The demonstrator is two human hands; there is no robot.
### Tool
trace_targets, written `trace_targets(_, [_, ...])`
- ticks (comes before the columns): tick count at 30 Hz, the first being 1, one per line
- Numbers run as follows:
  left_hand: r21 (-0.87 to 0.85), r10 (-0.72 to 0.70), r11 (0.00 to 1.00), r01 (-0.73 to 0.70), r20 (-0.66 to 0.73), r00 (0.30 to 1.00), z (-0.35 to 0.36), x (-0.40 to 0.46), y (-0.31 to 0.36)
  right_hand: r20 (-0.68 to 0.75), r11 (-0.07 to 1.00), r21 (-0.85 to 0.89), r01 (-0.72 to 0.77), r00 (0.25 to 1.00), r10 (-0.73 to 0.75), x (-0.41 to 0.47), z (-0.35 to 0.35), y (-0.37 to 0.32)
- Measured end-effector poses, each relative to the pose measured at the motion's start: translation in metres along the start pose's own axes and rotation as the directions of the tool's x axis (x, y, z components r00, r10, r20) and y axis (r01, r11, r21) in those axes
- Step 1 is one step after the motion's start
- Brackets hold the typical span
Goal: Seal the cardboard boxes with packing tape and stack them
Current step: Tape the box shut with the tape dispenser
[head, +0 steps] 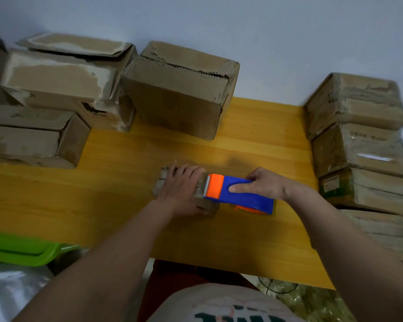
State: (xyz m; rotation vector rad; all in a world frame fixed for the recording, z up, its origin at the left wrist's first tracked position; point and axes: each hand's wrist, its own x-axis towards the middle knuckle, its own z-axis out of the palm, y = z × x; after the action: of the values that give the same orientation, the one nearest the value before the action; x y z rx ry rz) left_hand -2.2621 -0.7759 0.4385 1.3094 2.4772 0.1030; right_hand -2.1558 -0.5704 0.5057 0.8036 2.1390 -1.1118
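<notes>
A small cardboard box lies in the middle of the yellow wooden table. My left hand rests flat on top of it with the fingers spread, hiding most of the box. My right hand grips the blue and orange tape dispenser, whose toothed orange end touches the box's right side. A stack of taped boxes stands at the table's right edge.
Several larger, worn cardboard boxes line the back and left of the table against a pale wall. A green plastic bin sits low at the left, beside the table's front edge.
</notes>
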Motion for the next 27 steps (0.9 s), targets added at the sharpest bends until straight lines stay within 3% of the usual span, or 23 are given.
trace_targets(5, [0.024, -0.004, 1.0, 0.004, 0.012, 1.0, 0.0, -0.001, 0.0, 0.018, 0.994, -0.102, -0.04, 0.999, 0.042, -0.007, -0.022, 0.015])
trace_targets(11, [0.103, 0.03, 0.994, -0.036, 0.065, 0.997, 0.0, 0.0, -0.001, -0.002, 0.994, -0.086, -0.07, 0.998, 0.07, -0.005, -0.022, 0.028])
trace_targets(15, [-0.022, 0.014, 1.0, -0.012, 0.115, 0.993, -0.001, 0.001, -0.005, 0.002, 0.993, -0.075, -0.087, 0.996, 0.088, -0.001, -0.021, 0.029])
trace_targets(17, [-0.089, -0.049, 0.995, 0.056, 0.078, 0.996, 0.0, 0.002, -0.001, 0.009, 0.994, -0.061, -0.091, 0.996, 0.092, -0.001, -0.022, 0.031])
trace_targets(20, [-0.057, -0.127, 0.99, 0.127, -0.012, 0.992, 0.002, 0.004, 0.008, 0.022, 0.995, -0.042, -0.094, 0.995, 0.095, -0.001, -0.021, 0.032])
trace_targets(27, [-0.09, -0.137, 0.987, 0.131, -0.058, 0.989, 0.003, 0.011, 0.008, 0.025, 0.994, -0.014, -0.106, 0.994, 0.106, -0.007, -0.021, 0.035])
